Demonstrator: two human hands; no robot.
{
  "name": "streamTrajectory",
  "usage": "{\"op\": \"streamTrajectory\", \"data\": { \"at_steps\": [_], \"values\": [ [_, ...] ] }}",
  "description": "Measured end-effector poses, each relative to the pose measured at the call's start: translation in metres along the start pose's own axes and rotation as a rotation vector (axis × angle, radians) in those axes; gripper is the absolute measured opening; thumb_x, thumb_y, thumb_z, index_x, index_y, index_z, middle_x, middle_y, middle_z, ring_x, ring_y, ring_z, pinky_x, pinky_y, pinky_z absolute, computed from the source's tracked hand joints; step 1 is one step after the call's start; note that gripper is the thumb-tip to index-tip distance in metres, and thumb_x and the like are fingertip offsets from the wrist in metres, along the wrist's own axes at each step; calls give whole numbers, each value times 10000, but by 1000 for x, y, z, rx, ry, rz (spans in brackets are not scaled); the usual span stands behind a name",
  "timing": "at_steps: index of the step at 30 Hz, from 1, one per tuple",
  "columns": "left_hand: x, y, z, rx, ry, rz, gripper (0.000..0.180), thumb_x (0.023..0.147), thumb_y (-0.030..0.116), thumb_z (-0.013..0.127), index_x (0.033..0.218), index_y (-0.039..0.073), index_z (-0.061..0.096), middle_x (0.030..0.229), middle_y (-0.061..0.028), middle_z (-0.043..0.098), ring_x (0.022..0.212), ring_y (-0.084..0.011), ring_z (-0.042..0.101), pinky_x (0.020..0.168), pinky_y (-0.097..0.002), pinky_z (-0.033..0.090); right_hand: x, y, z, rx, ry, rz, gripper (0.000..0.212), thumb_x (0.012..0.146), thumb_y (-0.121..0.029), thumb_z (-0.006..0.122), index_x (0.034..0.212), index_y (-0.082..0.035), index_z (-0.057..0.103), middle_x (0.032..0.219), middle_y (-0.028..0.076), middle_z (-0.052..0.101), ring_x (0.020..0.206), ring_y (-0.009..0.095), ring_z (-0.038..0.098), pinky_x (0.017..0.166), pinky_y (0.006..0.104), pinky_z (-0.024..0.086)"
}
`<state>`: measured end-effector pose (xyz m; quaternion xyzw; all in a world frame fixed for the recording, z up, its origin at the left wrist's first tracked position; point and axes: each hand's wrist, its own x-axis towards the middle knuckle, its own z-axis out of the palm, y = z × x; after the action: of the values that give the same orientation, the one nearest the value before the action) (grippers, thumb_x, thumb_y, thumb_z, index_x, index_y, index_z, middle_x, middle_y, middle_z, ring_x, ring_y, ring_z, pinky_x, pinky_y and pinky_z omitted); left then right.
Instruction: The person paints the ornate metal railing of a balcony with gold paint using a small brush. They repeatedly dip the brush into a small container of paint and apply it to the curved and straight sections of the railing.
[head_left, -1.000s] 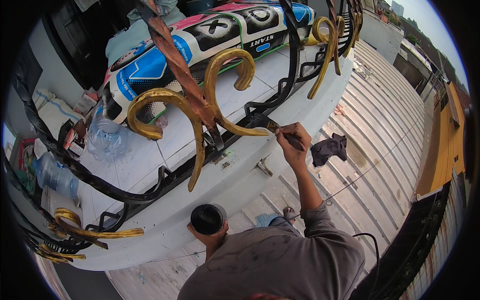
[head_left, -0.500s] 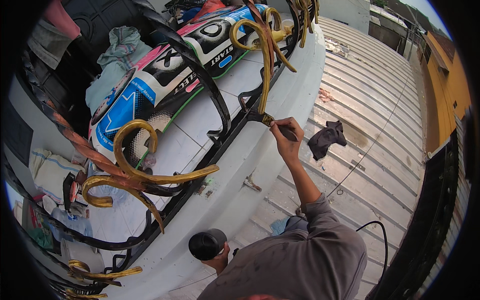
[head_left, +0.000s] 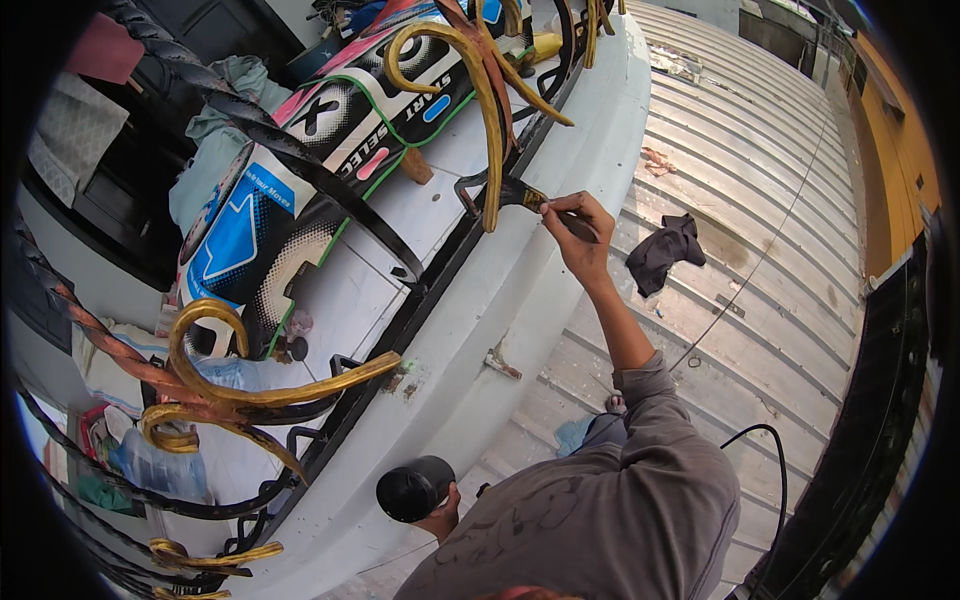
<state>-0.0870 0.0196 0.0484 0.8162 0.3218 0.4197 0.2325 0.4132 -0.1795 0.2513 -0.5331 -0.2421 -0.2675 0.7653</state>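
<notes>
My right hand (head_left: 582,238) pinches a paintbrush (head_left: 532,198) by its short handle. The dark bristles reach left to a small black bracket on the railing's bottom bar (head_left: 447,262), just beside the lower end of a gold-painted scroll (head_left: 492,130). Lower down, my left hand (head_left: 441,516) is wrapped round a black cup-shaped container (head_left: 414,489), tilted so its dark opening shows; I cannot make out how full it is. Only part of that hand is visible behind the container. Another gold scroll (head_left: 285,390) curls out from the railing at left.
A pale concrete ledge (head_left: 470,345) runs under the railing. Corrugated metal roofing (head_left: 740,170) lies to the right, with a dark cloth (head_left: 664,254) and a thin cable on it. Behind the railing, a printed dance mat (head_left: 330,130) lies on white tiles near bags and plastic bottles.
The whole view has shifted and tilted slightly. My right hand and the brush have moved a little along the bracket beside the gold scroll; my left hand keeps the container in place.
</notes>
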Motion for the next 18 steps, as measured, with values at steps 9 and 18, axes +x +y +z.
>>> {"op": "streamTrajectory", "data": {
  "at_steps": [9,18],
  "values": [
    [-6,-2,1,82,16,56,1150,626,161,953,1513,-35,247,1439,-222,459,1305,-321,525,1085,-435,456,-66,-65,37,77,-523,-301,179,770,28,823,803,-69,677,822,39,707,724,179,694,645,275,549],
    [0,3,2,113,-10,79,1046,633,162,965,1451,-40,345,1374,-205,521,1200,-289,598,1017,-405,502,63,27,-14,-174,149,-77,94,882,8,760,921,32,678,856,91,694,724,121,673,624,250,531]
  ]
}}
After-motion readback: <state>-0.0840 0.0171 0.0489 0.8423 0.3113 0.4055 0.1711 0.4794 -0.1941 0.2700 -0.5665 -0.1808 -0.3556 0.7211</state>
